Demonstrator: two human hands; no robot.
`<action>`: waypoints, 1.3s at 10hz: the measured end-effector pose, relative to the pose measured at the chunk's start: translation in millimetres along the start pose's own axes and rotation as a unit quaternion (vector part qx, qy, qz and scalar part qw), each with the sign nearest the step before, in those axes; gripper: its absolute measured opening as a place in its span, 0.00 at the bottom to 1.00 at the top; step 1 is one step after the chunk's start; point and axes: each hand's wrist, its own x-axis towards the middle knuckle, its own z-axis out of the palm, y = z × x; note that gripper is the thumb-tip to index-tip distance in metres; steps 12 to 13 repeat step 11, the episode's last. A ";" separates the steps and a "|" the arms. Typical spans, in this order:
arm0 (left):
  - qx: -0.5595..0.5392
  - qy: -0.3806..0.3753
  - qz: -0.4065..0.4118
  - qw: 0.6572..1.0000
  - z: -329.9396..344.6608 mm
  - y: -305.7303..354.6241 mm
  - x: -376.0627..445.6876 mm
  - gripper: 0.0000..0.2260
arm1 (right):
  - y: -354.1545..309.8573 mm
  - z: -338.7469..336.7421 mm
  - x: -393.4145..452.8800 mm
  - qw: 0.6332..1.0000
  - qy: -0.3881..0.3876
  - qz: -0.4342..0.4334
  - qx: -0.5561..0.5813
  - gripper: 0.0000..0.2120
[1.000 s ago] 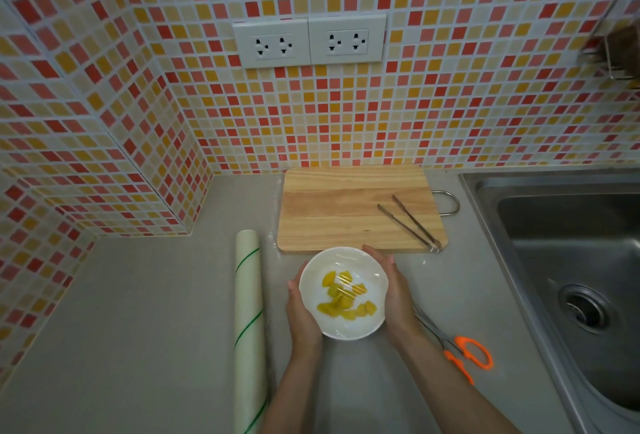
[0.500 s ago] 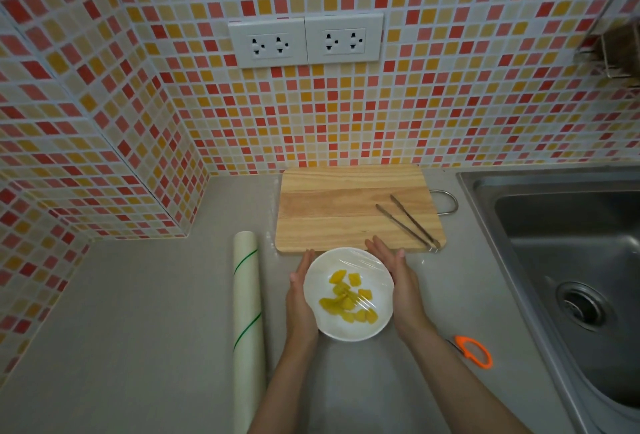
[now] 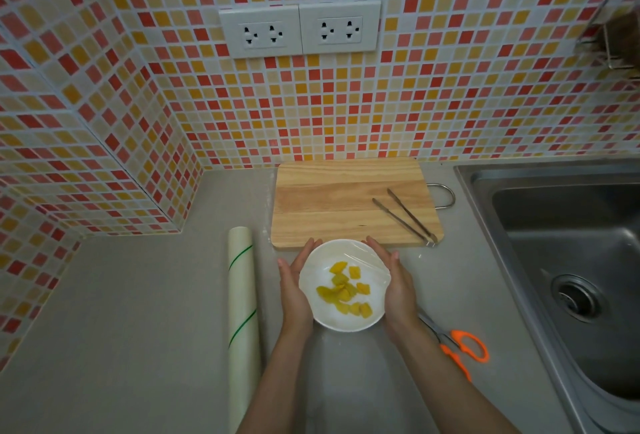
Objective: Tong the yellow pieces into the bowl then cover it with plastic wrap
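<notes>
A white bowl (image 3: 320, 260) sits on the grey counter just in front of the wooden cutting board (image 3: 332, 198). Several yellow pieces (image 3: 344, 290) lie inside it under a sheet of clear plastic wrap (image 3: 372, 265) stretched over the rim. My left hand (image 3: 294, 288) presses flat against the bowl's left side. My right hand (image 3: 396, 290) cups its right side. Metal tongs (image 3: 405, 217) lie on the board's right part.
A roll of plastic wrap (image 3: 242, 312) lies left of the bowl. Orange-handled scissors (image 3: 457, 347) lie to the right of my right forearm. A steel sink (image 3: 571, 260) fills the right side. Tiled walls close the back and left.
The bowl, with both hands around it, shifted slightly away from me toward the cutting board. My fingers slid further along its sides.
</notes>
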 end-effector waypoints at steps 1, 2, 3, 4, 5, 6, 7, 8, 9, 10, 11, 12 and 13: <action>-0.013 -0.004 -0.011 1.000 -0.4 1.1 3.2 0.29 | 1.5 2.1 -1.1 1.000 0.016 -0.012 0.003 0.22; -0.013 -0.018 -0.021 1.000 1.1 4.3 5.7 0.29 | 1.3 5.0 -2.3 0.999 0.037 -0.021 0.005 0.22; -0.005 -0.021 -0.030 0.999 2.3 7.1 6.9 0.29 | 0.6 6.5 -3.5 0.999 0.047 -0.028 0.001 0.20; -0.005 -0.020 -0.035 0.999 2.0 6.4 7.9 0.28 | 0.1 6.3 -4.3 0.998 0.046 -0.032 -0.001 0.20; 0.001 -0.024 -0.036 0.999 0.6 5.1 8.3 0.28 | -1.3 6.2 -4.4 0.998 0.046 -0.040 -0.005 0.19; 0.017 -0.024 -0.037 0.999 0.1 4.7 9.0 0.25 | -2.7 7.4 -5.8 0.998 0.051 -0.042 0.000 0.19; 0.037 -0.020 -0.037 0.998 -0.3 6.0 8.0 0.22 | -2.9 8.4 -7.3 0.998 0.054 -0.043 0.008 0.19; 0.072 -0.022 -0.021 0.997 -1.7 5.4 8.4 0.21 | -3.4 9.4 -8.1 0.997 0.058 -0.045 0.013 0.18; 0.111 -0.012 -0.009 0.994 0.0 8.3 4.7 0.20 | -5.8 10.2 -10.4 0.997 0.065 -0.039 0.016 0.18; 0.139 -0.009 0.009 0.990 0.0 10.7 2.8 0.21 | -7.1 10.0 -11.4 0.997 0.059 -0.041 0.012 0.19; 0.158 -0.018 0.009 0.987 -0.8 11.2 2.7 0.22 | -9.9 9.5 -11.4 0.997 0.057 -0.047 -0.020 0.20; 0.158 -0.018 0.009 0.987 -0.8 11.2 2.7 0.22 | -9.9 9.5 -11.4 0.997 0.057 -0.047 -0.020 0.20; 0.158 -0.018 0.009 0.987 -0.8 11.2 2.7 0.22 | -9.9 9.5 -11.4 0.997 0.057 -0.047 -0.020 0.20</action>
